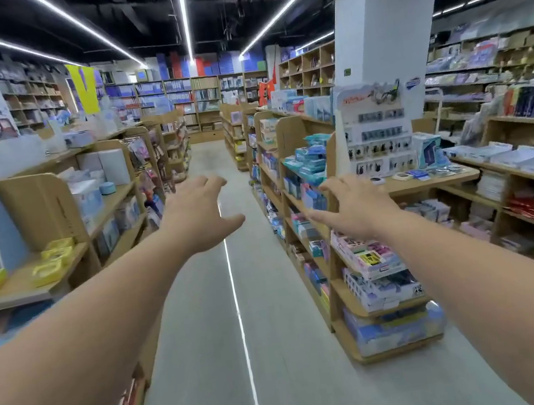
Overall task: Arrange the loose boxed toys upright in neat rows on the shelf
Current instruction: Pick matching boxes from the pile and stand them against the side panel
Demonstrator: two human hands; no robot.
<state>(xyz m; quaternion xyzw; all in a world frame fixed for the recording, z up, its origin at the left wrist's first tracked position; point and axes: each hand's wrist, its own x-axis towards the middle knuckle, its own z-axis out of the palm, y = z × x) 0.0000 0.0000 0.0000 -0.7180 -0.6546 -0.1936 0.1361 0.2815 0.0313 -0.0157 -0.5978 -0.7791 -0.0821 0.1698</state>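
Note:
I stand in a shop aisle with both arms stretched forward. My left hand (198, 212) is held out over the grey floor, fingers spread and holding nothing. My right hand (351, 205) is likewise out in front, fingers spread and empty, in front of the end of a wooden shelf unit (336, 292) on the right. That unit carries boxed goods: pink and white boxes (368, 254) on its end tiers and blue boxes (309, 161) higher up. Neither hand touches a box or a shelf.
A wooden shelf unit (52, 213) with yellow boxes (50, 266) lines the left side. The grey aisle floor (235, 345) runs ahead between the units. A white pillar (385, 28) and a card display (376, 130) stand at the right. More shelving (531, 169) fills the far right.

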